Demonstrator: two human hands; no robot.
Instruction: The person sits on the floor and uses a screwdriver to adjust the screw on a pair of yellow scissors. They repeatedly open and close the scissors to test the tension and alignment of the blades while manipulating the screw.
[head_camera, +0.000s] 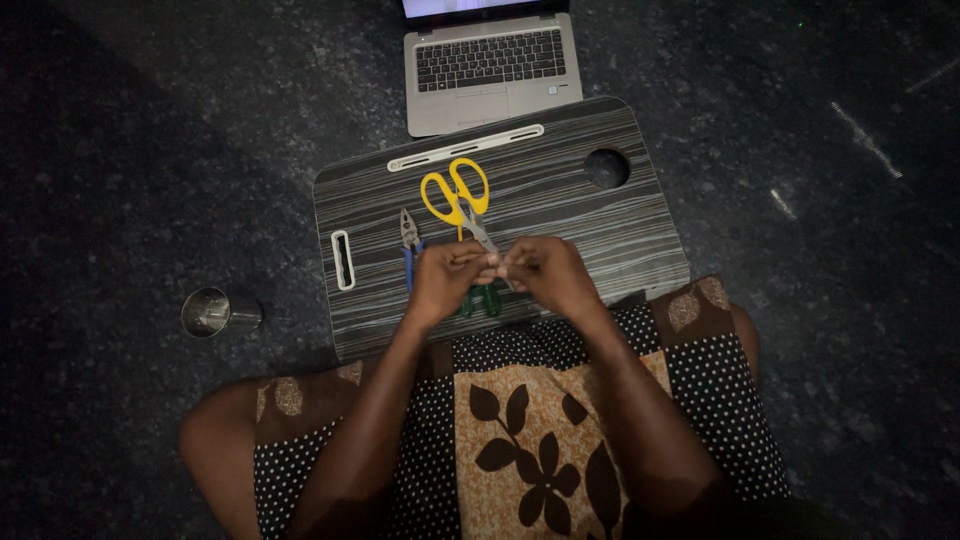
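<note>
The dark speckled floor (150, 130) is extending on all sides of the fingers. The lap desk (580, 215), a grey wood-grain board with rounded corners, is lying directly beneath the fingers and is reaching away from them toward the laptop (492, 68), which is sitting on the floor just beyond the desk's far edge, well apart from the fingers. The person's patterned skirt (540, 440), dotted at the sides and floral in the middle, is spreading below the fingers.

The left hand (447, 280) and the right hand (548, 272) are meeting above the near half of the desk, fingertips touching. The fingers of both hands are curling narrow and pinching something small between them; what it is cannot be told.

The yellow-handled scissors (455, 193) are lying on the desk just beyond the fingers, blades pointing toward them. The blue-handled pliers (409, 240) are lying just beside the left hand's fingers, on their outer side. Green-handled tool grips (482, 299) are showing directly under the fingers. A steel cup (208, 312) is lying on the floor well to the left of the fingers.
</note>
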